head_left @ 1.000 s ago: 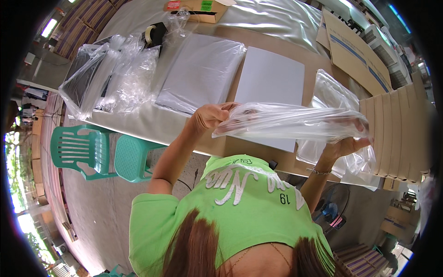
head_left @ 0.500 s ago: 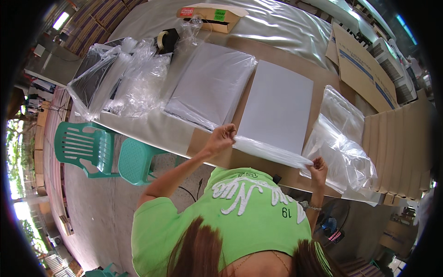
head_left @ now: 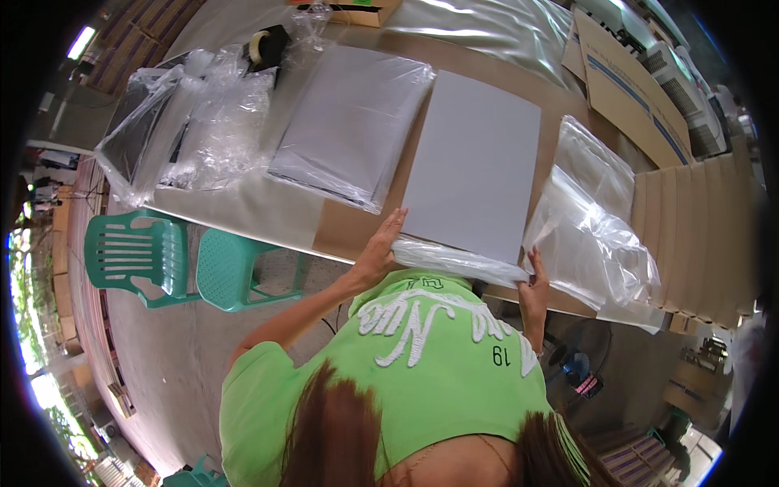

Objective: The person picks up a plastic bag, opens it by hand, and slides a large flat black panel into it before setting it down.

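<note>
A smooth grey rectangular sheet or panel (head_left: pixel 475 162) lies in front of me, with a gathered strip of clear plastic film (head_left: pixel 458 258) along its near edge. My left hand (head_left: pixel 378 250) rests at the near left corner, fingers stretched out along the side. At the near right corner is my right hand (head_left: pixel 533 294), its fingers extended upward and touching the edge of the film. To the left lies a similar grey stack (head_left: pixel 349 122) covered in clear plastic. A pile of clear plastic bags (head_left: pixel 580 219) is just right of the sheet.
Crumpled plastic (head_left: pixel 219 130) and a tape dispenser (head_left: pixel 264 50) lie at the left of the table. Folded cardboard (head_left: pixel 633 89) and a stack of brown cartons (head_left: pixel 690 235) stand right. A green chair (head_left: pixel 138 256) and green stool (head_left: pixel 231 268) are beside the table.
Both hands have gone from pinching the film's corners to stretched fingers at the sheet's near corners. The film strip now sits bunched closer to the sheet's edge. The view has shifted slightly.
</note>
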Available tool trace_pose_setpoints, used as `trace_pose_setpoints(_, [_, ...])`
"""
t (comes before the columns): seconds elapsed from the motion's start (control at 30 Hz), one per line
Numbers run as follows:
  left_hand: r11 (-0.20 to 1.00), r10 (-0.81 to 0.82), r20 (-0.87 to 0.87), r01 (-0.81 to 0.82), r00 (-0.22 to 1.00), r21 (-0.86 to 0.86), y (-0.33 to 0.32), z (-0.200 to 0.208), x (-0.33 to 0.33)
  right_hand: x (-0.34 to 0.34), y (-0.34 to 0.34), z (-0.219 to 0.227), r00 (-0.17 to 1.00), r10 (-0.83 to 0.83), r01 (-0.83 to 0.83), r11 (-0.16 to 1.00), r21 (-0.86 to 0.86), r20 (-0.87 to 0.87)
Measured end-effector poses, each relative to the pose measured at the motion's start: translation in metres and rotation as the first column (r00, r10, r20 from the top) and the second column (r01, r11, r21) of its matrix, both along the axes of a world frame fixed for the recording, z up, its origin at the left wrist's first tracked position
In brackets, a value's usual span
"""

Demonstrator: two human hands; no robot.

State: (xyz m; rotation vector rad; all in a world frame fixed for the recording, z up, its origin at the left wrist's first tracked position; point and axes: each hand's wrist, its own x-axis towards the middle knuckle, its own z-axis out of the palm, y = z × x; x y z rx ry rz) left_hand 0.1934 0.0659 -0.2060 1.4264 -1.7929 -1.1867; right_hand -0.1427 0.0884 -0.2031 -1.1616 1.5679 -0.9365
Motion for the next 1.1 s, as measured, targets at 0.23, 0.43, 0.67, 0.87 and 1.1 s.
trace_pose_setpoints(0.23, [0.999,-0.016,0.0,0.016,1.0,0.039,0.01,0.011,-0.004,0.018,-0.007,0.016,0.98,0.154,-0.14,0.984,0.114,-0.124])
trace_pose_setpoints(0.43, [0.991,-0.001,-0.055,0.008,0.998,0.135,0.011,0.013,-0.004,0.016,-0.004,0.022,0.974,0.157,-0.135,0.981,0.137,-0.166])
trace_pose_setpoints(0.67, [0.969,0.232,-0.4,-0.177,0.887,0.17,-0.005,0.051,0.007,0.025,-0.011,0.086,0.945,0.04,-0.051,0.998,-0.025,-0.325])
trace_pose_setpoints(0.87, [0.956,0.194,-0.49,-0.276,0.85,-0.099,-0.024,0.135,0.007,0.015,-0.023,0.155,0.939,-0.131,-0.041,0.876,-0.48,-0.318])
trace_pose_setpoints(1.1, [0.795,-0.026,-0.506,-0.289,0.862,-0.534,-0.046,0.229,0.014,0.011,-0.032,0.222,0.931,-0.282,0.014,0.661,-0.75,-0.231])
